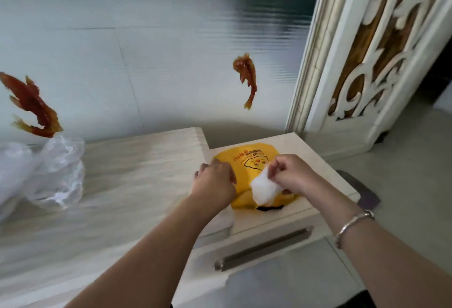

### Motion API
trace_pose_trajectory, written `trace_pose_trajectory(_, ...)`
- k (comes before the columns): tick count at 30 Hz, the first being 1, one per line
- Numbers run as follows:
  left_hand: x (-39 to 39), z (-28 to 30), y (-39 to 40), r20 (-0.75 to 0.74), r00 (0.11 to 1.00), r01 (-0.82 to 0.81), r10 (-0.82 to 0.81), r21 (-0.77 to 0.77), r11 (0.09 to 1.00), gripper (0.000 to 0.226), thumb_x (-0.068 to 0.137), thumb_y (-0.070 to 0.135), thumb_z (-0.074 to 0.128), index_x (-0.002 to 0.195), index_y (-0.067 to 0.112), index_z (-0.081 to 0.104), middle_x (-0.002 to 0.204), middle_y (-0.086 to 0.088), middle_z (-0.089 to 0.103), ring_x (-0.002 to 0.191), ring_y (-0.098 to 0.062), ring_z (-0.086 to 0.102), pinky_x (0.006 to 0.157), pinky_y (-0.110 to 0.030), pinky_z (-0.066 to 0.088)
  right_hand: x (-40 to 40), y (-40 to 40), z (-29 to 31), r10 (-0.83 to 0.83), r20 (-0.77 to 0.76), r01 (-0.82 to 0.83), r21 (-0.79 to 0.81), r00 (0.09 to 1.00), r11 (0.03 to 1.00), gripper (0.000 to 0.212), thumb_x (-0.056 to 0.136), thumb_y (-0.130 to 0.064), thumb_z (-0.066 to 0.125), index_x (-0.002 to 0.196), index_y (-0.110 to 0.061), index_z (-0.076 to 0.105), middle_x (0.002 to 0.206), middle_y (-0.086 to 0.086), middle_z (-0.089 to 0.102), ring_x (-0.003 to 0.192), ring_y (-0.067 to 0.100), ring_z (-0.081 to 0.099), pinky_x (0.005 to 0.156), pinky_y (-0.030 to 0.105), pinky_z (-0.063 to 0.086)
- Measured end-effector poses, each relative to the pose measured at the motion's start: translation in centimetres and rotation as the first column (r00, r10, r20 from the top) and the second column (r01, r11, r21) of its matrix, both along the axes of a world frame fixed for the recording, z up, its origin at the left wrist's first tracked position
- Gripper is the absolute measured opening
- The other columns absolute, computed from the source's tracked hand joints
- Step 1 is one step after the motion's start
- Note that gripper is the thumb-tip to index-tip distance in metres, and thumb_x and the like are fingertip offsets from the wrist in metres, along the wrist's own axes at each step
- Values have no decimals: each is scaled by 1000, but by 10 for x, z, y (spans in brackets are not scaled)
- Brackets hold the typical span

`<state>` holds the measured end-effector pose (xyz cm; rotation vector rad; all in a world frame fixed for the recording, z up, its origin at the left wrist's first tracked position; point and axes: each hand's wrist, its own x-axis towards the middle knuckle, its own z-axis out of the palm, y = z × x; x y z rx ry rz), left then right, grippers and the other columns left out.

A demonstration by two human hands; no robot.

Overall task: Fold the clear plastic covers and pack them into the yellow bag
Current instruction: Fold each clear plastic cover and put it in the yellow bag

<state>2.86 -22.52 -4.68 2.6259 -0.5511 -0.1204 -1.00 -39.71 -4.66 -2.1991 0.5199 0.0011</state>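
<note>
You are partway through. One folded cover (263, 191) is a small white wad in your right hand (291, 175), pinched between curled fingers and thumb, and it sits right over the bag (247, 161), at its near right part. Whether the wad is already inside the bag's mouth or only lying on top of it cannot be told from here; the opening seems to face you, where a dark edge shows at the near rim.

Your left hand (215, 180) lies on the bag's left edge with the fingers curled down over it. It looks to be holding or pinning that edge, though the fingertips are hidden, so whether it truly grips the plastic or only presses on it is uncertain.

The bag lies flat on the small drawer cabinet (318, 151), at the right of the scene, just in front of both hands.

What is left, as it appears: a loose heap of clear covers (49, 173) sits unfolded at the far left on the long counter (137, 185), well apart from the bag and from both hands. Those need folding and packing after this wad goes in.
</note>
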Motion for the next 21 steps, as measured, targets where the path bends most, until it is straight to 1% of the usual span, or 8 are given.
trace_pose_trajectory(3, 6, -8, -26, -62, 982, 190, -180, 260, 947, 27, 91, 16, 50, 107, 24, 69, 141, -3, 41, 140, -30, 23, 115, -44, 15, -5, -26, -14, 31, -142, -38, -43, 989, 998, 40, 86, 2, 50, 57, -22, 62, 100, 1, 55, 97, 28, 56, 63, 31, 50)
trace_pose_trajectory(5, 8, -20, -40, -90, 965, 262, -248, 420, 869, 31, 95, 17, 47, 121, 23, 63, 154, -4, 27, 147, -31, 5, 116, -51, -1, -7, -38, -22, 52, -209, -58, -22, 976, 998, 43, 89, 2, 47, 58, -22, 65, 102, 0, 54, 95, 26, 56, 62, 30, 51)
trace_pose_trajectory(7, 11, -33, -53, -118, 955, 292, -271, 515, 806, 38, 96, 16, 45, 133, 21, 53, 156, -4, 24, 148, -30, 2, 116, -54, -5, -7, -48, -29, 62, -246, -64, 1, 967, 998, 44, 89, 1, 49, 56, -22, 68, 107, 2, 56, 97, 26, 56, 66, 31, 52)
trace_pose_trajectory(9, 14, -39, -60, -123, 958, 284, -259, 520, 805, 40, 96, 17, 45, 136, 18, 48, 153, -4, 32, 147, -28, 8, 116, -54, -4, -5, -52, -34, 64, -254, -58, 28, 965, 998, 46, 88, 1, 52, 52, -23, 70, 114, 5, 57, 102, 28, 56, 74, 35, 55)
trace_pose_trajectory(11, 18, -37, -66, -77, 968, 249, -239, 420, 873, 40, 95, 17, 47, 135, 17, 46, 147, -4, 40, 143, -25, 23, 117, -51, 0, -4, -52, -34, 65, -237, -54, 50, 969, 997, 47, 87, 1, 54, 52, -24, 70, 119, 8, 57, 107, 31, 55, 80, 36, 54)
trace_pose_trajectory(14, 23, -27, -73, -24, 989, 147, -147, -18, 989, 42, 91, 9, 50, 131, 18, 49, 137, 0, 46, 123, -20, 48, 111, -34, 31, 1, -54, -25, 26, -139, -10, 118, 990, 993, 40, 88, 1, 54, 61, -24, 69, 127, 8, 53, 119, 34, 47, 92, 39, 49)
trace_pose_trajectory(16, 24, -19, -75, -55, 996, 54, -71, -255, 965, 47, 82, -2, 51, 123, 19, 55, 128, 1, 51, 110, -16, 51, 85, -22, 44, 3, -54, -17, -22, -23, 26, 184, 999, 983, 36, 88, -1, 54, 66, -24, 71, 119, 1, 59, 117, 28, 50, 95, 42, 50)
trace_pose_trajectory(21, 26, 0, -72, -197, 980, -119, 17, -523, 844, 49, 74, -9, 51, 113, 19, 61, 106, -1, 54, 86, -20, 57, 57, -28, 49, 5, -43, 1, -77, 252, 37, 160, 965, 986, 28, 91, -3, 51, 77, -19, 68, 93, -7, 66, 97, 11, 57, 82, 23, 44)
